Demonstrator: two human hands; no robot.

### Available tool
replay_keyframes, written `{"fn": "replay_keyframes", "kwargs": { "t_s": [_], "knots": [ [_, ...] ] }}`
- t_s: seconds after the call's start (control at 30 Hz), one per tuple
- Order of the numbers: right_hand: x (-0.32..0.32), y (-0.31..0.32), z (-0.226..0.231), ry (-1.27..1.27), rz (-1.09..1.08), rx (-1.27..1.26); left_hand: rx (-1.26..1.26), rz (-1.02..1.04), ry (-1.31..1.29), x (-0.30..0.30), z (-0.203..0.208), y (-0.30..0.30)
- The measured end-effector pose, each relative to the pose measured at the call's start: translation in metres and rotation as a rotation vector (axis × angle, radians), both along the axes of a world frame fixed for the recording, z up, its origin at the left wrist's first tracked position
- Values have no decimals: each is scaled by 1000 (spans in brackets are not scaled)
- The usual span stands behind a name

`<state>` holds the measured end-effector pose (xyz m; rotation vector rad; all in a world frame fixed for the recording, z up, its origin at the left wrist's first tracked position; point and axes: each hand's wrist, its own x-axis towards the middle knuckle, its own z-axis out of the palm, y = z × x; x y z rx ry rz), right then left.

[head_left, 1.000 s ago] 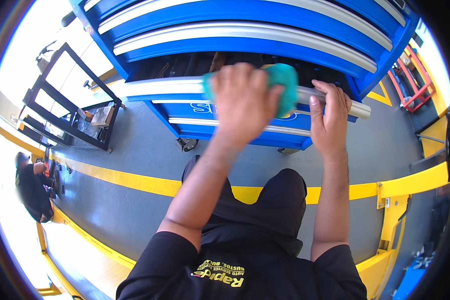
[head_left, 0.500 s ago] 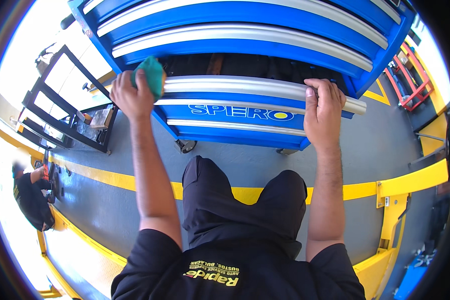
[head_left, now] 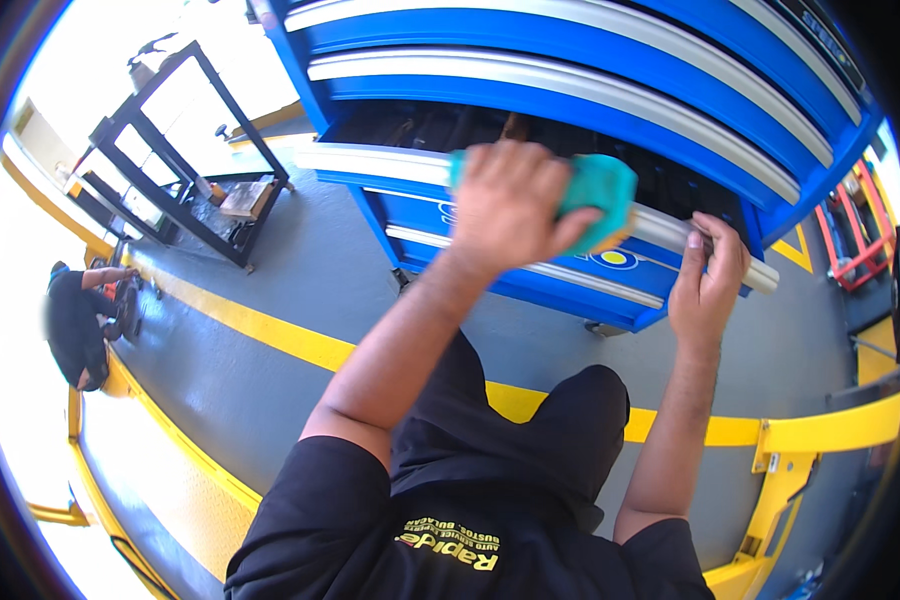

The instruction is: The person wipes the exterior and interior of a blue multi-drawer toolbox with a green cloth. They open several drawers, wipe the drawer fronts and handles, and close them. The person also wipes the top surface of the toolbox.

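My left hand (head_left: 505, 205), a little blurred, presses a teal cloth (head_left: 610, 190) with an orange patch at its lower edge. The cloth lies over the silver front rail of a partly pulled-out drawer (head_left: 370, 162), near the rail's middle. Toward the right end of that rail, my right hand (head_left: 708, 275) pinches it, thumb in front and fingers over the top edge. The drawer belongs to a blue tool cabinet (head_left: 560, 108) with several silver-railed drawers. Dark contents show inside, with a brown piece (head_left: 515, 125) among them; their kinds I cannot make out.
On the left stands a black metal cart (head_left: 160, 190) carrying a box on its lower shelf. Farther left a person (head_left: 78, 325) bends low. A red rack (head_left: 855, 235) is at the far right, and a yellow metal arm (head_left: 835, 425) stands near my right elbow.
My left hand and the cloth have slid right along the drawer rail, from its left end to near the middle. My right hand stays on the rail. The view has shifted.
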<state>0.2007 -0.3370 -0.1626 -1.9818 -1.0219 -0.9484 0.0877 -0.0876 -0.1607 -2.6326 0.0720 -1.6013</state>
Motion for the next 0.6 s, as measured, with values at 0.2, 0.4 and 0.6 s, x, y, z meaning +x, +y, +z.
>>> {"fn": "replay_keyframes", "kwargs": {
  "t_s": [0.2,0.4,0.6],
  "knots": [
    [-4,6,8,-54,29,-143,-13,329,-321,-81,-24,167],
    [-7,18,9,-82,2,-66,-831,241,-699,-23,-79,116],
    [7,7,3,-44,-14,-93,-480,231,-21,6,-133,-11]
  ]
}}
